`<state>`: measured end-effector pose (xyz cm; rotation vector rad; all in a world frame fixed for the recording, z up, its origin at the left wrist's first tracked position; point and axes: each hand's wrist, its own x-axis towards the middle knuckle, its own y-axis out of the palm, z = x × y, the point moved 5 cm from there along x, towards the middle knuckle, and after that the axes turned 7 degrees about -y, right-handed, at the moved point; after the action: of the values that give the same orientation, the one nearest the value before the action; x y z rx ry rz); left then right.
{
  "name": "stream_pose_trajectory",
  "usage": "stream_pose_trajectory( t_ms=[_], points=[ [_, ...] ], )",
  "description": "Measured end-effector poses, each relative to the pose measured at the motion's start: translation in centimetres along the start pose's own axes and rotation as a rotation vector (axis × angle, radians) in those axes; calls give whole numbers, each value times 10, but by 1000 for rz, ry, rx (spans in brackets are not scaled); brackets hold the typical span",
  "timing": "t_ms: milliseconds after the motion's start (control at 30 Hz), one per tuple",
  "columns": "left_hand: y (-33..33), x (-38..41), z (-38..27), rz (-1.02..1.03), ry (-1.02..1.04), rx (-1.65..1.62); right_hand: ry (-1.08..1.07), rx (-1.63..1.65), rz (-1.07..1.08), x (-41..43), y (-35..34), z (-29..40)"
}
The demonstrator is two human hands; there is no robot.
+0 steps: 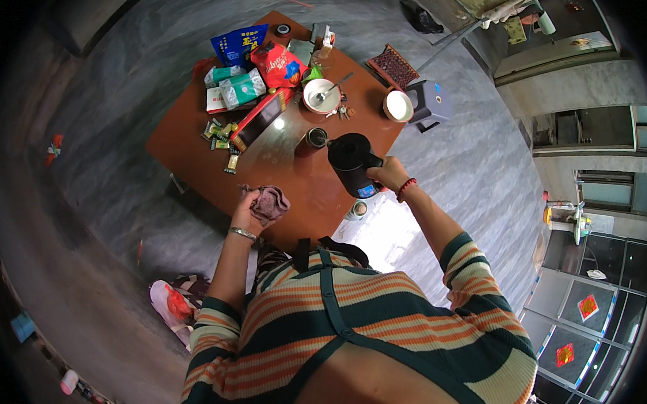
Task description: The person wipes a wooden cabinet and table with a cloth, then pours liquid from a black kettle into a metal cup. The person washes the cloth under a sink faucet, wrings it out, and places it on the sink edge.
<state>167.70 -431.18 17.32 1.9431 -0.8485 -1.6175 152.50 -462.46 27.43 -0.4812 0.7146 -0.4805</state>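
Observation:
My right hand [389,173] grips the handle of a black electric kettle [349,167]. The kettle is tilted left, its spout close to the rim of an open dark tumbler [310,142] on the brown wooden table [306,194]. Whether liquid is flowing is too small to tell. Bunched in my left hand [247,212] is a purplish cloth [270,205], held over the table's near edge. Beyond the tumbler stands a white bowl [320,95] with a metal spoon [322,96] in it. A second bowl [398,106] sits near the table's right edge.
Wrapped candies [232,163], a red-framed box [261,120], green-and-white packs [242,89], a red snack bag [278,64] and a blue bag [240,44] crowd the table's left and back. Keys [344,112] lie beside the spoon's bowl. A grey plastic stool [433,103] stands at the right.

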Motion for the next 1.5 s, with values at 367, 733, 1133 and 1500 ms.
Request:
stream_pose_trajectory(
  t_ms=[367,733,1133,1500],
  points=[
    [2,1,-1,-37,-17,-12,51,10,23,-1,-1,-4],
    [-5,8,3,-32,-26,-38,42,7,18,-1,-1,1],
    [-6,4,1,-59,-39,-1,55,-96,30,-1,-3,11],
    [-3,3,-1,-63,-29,2,87,-121,28,-4,-4,16]
  ],
)
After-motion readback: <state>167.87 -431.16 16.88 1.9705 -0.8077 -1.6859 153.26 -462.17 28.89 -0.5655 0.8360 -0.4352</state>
